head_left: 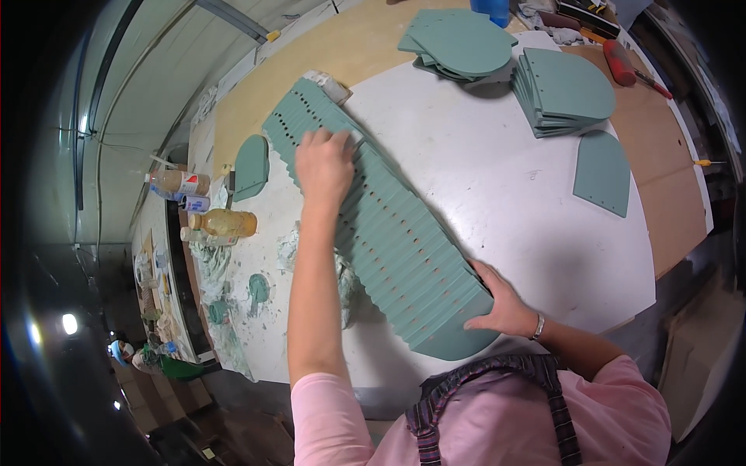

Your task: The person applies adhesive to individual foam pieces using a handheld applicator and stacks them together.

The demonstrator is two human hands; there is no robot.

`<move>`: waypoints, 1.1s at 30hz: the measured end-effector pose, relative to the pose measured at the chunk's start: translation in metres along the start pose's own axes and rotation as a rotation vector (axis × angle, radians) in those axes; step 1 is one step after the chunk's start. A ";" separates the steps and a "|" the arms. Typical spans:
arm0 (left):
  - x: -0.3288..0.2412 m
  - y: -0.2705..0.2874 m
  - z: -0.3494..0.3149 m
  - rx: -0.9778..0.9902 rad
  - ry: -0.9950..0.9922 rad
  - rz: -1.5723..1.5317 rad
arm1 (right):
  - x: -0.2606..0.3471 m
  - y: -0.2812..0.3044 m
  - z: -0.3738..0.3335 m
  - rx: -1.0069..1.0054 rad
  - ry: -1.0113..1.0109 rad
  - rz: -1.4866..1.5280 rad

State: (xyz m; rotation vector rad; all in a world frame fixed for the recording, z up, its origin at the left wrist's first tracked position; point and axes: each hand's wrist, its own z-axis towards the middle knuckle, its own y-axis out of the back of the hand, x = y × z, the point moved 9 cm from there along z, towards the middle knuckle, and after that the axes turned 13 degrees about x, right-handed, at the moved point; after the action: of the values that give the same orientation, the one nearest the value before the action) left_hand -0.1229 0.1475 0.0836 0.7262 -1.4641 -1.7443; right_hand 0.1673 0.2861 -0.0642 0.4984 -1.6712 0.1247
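Observation:
A long row of overlapping green panels (396, 248), with small holes along their edges, lies slantwise across the white table. Over its far half, my left hand (325, 167) is closed, its fingers curled down against the panels. Whatever those fingers hold, if anything, is hidden. At the near end, my right hand (505, 304) grips the row's right corner, with the thumb on top of the rounded end panel (458, 339) and the fingers along the side edge. A whitish block (329, 85) touches the far end of the row.
Stacks of green panels stand at the back (464, 45) and right (569, 85), near a single panel (603, 172). Another panel (251, 167) lies left. Bottles (225, 223) and stained rags (210, 268) line the left edge. A red-headed mallet (619, 62) lies back right.

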 end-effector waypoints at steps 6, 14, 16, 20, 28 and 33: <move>0.024 -0.004 -0.009 0.124 0.045 -0.011 | -0.004 0.000 -0.001 0.012 -0.021 0.000; 0.064 0.028 -0.080 -0.065 0.200 -0.252 | 0.000 0.001 0.001 -0.002 -0.005 -0.035; 0.028 0.011 -0.068 0.004 0.182 -0.345 | -0.002 0.002 0.000 0.003 -0.012 -0.015; 0.040 0.010 -0.070 0.016 0.260 -0.146 | -0.004 0.001 -0.001 0.009 -0.015 -0.019; 0.014 0.010 -0.065 0.003 0.190 -0.077 | -0.003 0.001 -0.001 -0.017 0.015 -0.009; 0.024 0.004 -0.067 0.025 0.219 -0.174 | -0.005 0.001 -0.001 -0.015 0.014 -0.017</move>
State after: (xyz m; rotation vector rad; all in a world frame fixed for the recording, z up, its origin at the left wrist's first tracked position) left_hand -0.0819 0.0892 0.0756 1.0498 -1.3075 -1.7141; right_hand 0.1679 0.2882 -0.0691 0.4987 -1.6523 0.1030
